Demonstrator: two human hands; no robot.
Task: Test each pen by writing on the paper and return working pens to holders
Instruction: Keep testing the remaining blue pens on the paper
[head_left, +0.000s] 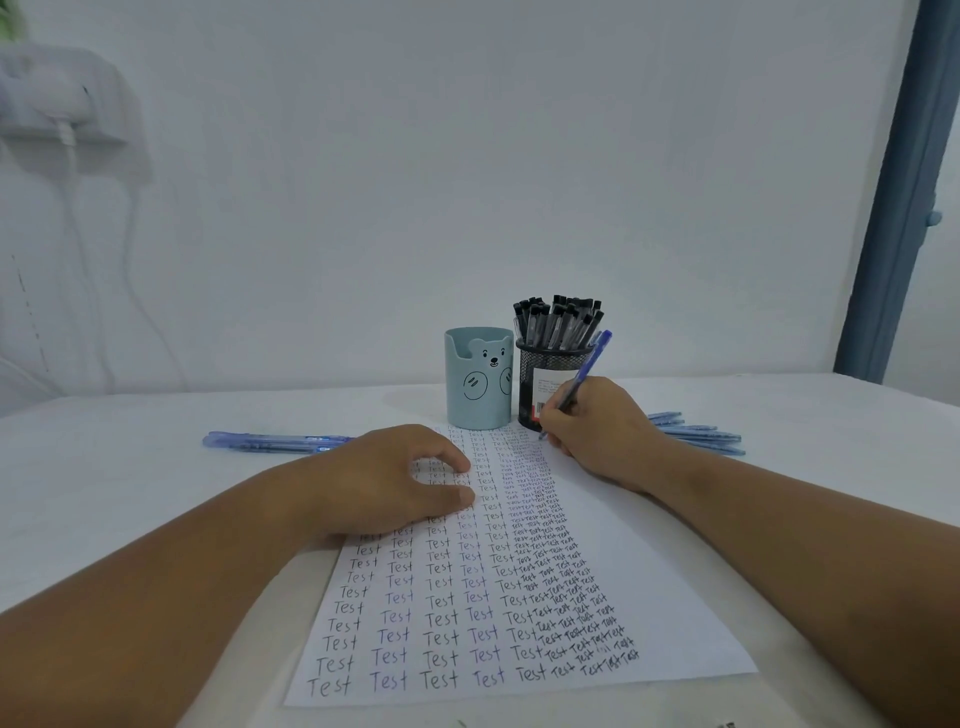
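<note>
At the far edge of the paper (519, 571), head view, the right hand (597, 431) pinches a blue pen (576, 384) in a writing grip, with the tip on or just above the sheet near its far right corner; whether ink is flowing cannot be told. The left hand (384, 478) rests on the left part of the sheet with fingers loosely curved, grasping nothing; it appears to steady the paper.

Progress, as judged from the layout:

1. The paper carries many columns of the word "Test", dense from near edge to far edge. This indicates that a large number of pens have been tried. A blank strip runs down the right side.
2. The black mesh holder (545, 387), far centre, is packed with black-capped pens (558, 322). These are probably tested and returned.
3. The blue bear holder (478, 379), just left of the mesh holder, shows no pens above its rim; its contents cannot be seen.
4. Loose blue pens lie on the table (130, 493) in two groups: left group (275, 441), beside the left hand, and right group (696, 434), behind the right wrist. Which group is tested and which is pending cannot be told.

Remaining work, by estimate: finish the current test, try any untested blue pens, and place working blue pens in a holder, likely the bear holder.
</note>
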